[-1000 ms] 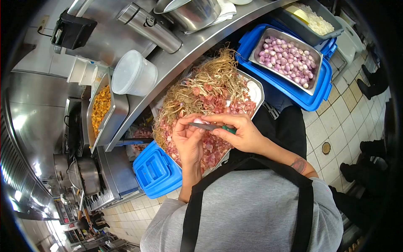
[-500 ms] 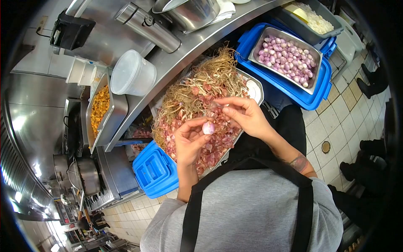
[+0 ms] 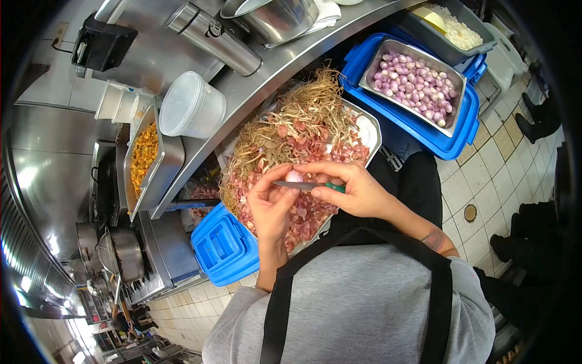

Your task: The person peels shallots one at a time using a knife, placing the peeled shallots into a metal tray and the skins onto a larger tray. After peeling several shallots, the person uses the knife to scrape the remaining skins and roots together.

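Between the thumb and fingers of my left hand [image 3: 271, 203] is a pale pink shallot [image 3: 294, 176]. My right hand [image 3: 351, 189] grips a small paring knife by its green handle [image 3: 335, 188]. The knife's blade [image 3: 297, 184] lies across the near side of the shallot, and its tip points at my left fingers. Both hands are above a large tray [image 3: 377, 130] heaped with reddish shallot skins [image 3: 306, 224] and dry, stringy roots [image 3: 273, 136].
Peeled shallots [image 3: 415, 85] fill a metal pan [image 3: 368, 76] on a blue lid [image 3: 451, 145] at the right. A second blue lid [image 3: 224, 246] is at lower left. Along the steel counter [image 3: 291, 57] stand a plastic tub [image 3: 188, 106] and a flask [image 3: 215, 39]. Other people's dark shoes [image 3: 526, 127] show at right.
My right hand has come down and left to meet my left hand. The knife's blade and green handle now show clearly, with the blade against the shallot.
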`<action>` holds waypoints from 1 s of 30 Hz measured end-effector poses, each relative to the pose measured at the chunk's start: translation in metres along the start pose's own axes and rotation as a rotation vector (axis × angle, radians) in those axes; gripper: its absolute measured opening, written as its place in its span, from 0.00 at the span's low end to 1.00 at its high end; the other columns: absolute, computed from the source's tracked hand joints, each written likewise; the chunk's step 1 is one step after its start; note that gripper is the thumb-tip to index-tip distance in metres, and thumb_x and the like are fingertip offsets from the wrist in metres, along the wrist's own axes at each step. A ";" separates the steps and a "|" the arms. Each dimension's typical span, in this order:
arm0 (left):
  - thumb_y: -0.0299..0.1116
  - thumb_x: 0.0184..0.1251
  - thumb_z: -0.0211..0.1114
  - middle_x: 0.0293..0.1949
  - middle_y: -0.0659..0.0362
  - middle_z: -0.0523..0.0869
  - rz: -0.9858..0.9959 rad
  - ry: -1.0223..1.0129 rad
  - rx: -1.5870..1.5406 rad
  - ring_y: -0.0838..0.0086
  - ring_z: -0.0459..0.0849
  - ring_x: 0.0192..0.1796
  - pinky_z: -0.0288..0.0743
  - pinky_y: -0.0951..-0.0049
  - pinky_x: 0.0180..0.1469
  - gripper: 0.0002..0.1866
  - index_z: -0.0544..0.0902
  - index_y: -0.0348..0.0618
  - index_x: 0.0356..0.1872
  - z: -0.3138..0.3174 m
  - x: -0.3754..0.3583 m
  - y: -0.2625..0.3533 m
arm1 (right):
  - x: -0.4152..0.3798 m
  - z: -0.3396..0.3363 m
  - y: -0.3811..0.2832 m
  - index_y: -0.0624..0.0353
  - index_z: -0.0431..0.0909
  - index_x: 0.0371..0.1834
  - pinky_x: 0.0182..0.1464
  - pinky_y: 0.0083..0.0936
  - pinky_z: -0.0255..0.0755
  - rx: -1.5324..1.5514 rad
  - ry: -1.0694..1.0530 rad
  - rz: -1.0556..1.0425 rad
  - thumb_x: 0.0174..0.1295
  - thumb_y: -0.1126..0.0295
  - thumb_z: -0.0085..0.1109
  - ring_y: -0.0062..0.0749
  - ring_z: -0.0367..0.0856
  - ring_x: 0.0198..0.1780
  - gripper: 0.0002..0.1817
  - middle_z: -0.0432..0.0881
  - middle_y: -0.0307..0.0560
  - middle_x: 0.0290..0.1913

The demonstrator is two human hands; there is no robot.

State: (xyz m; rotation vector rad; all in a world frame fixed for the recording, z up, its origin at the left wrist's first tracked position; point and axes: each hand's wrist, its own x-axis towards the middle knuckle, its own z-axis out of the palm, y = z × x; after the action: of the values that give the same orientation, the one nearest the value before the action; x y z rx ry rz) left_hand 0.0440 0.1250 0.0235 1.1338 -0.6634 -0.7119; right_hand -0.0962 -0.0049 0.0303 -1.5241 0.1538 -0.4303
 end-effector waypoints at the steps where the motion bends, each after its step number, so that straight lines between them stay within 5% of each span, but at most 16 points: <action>1: 0.12 0.50 0.63 0.50 0.49 0.77 0.005 -0.002 -0.004 0.67 0.78 0.52 0.73 0.68 0.56 0.19 0.76 0.30 0.47 0.001 -0.001 0.000 | 0.001 0.001 0.001 0.61 0.74 0.55 0.38 0.17 0.72 0.015 0.020 -0.038 0.58 0.76 0.57 0.17 0.77 0.37 0.19 0.82 0.45 0.41; 6: 0.11 0.50 0.62 0.50 0.49 0.77 0.047 -0.069 -0.022 0.67 0.78 0.52 0.73 0.68 0.56 0.19 0.75 0.30 0.47 0.000 -0.002 -0.003 | 0.005 0.008 0.024 0.62 0.74 0.54 0.42 0.22 0.75 -0.001 0.140 -0.289 0.58 0.76 0.56 0.23 0.82 0.38 0.18 0.83 0.48 0.43; 9: 0.11 0.50 0.62 0.49 0.49 0.78 -0.001 -0.068 -0.020 0.67 0.78 0.52 0.73 0.68 0.56 0.20 0.75 0.31 0.47 -0.005 -0.003 -0.005 | 0.007 0.006 0.027 0.61 0.75 0.53 0.38 0.18 0.73 0.068 0.110 -0.253 0.60 0.75 0.55 0.18 0.79 0.33 0.17 0.83 0.43 0.37; 12: 0.12 0.52 0.61 0.50 0.48 0.78 -0.034 -0.084 -0.017 0.67 0.79 0.51 0.74 0.68 0.55 0.19 0.75 0.31 0.47 -0.006 -0.004 -0.002 | 0.004 -0.005 0.016 0.61 0.75 0.53 0.32 0.13 0.68 0.345 -0.007 0.093 0.62 0.75 0.53 0.12 0.73 0.29 0.16 0.81 0.37 0.31; 15: 0.14 0.54 0.61 0.51 0.47 0.77 -0.041 -0.100 -0.039 0.66 0.79 0.50 0.75 0.69 0.54 0.17 0.75 0.31 0.48 -0.004 -0.001 0.001 | 0.009 -0.005 0.022 0.60 0.75 0.53 0.29 0.10 0.63 0.335 0.224 0.098 0.63 0.74 0.53 0.08 0.66 0.27 0.15 0.77 0.32 0.29; 25: 0.14 0.52 0.63 0.48 0.48 0.79 -0.059 0.032 -0.188 0.66 0.80 0.49 0.77 0.70 0.51 0.21 0.74 0.33 0.49 -0.005 0.002 -0.006 | 0.008 0.013 0.020 0.60 0.76 0.52 0.28 0.14 0.66 0.051 0.241 -0.186 0.58 0.72 0.57 0.13 0.71 0.26 0.17 0.82 0.40 0.34; 30: 0.14 0.48 0.67 0.42 0.53 0.80 0.028 0.052 -0.246 0.71 0.81 0.42 0.78 0.74 0.46 0.18 0.74 0.36 0.42 -0.004 0.005 -0.013 | 0.001 0.012 0.003 0.58 0.75 0.54 0.36 0.18 0.73 0.054 0.086 -0.115 0.59 0.74 0.56 0.17 0.79 0.35 0.18 0.82 0.45 0.39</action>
State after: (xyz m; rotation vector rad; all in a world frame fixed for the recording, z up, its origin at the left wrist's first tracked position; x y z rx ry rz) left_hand 0.0482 0.1200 0.0110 0.9124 -0.5307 -0.7165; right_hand -0.0911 0.0057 0.0283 -1.4663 0.1205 -0.5880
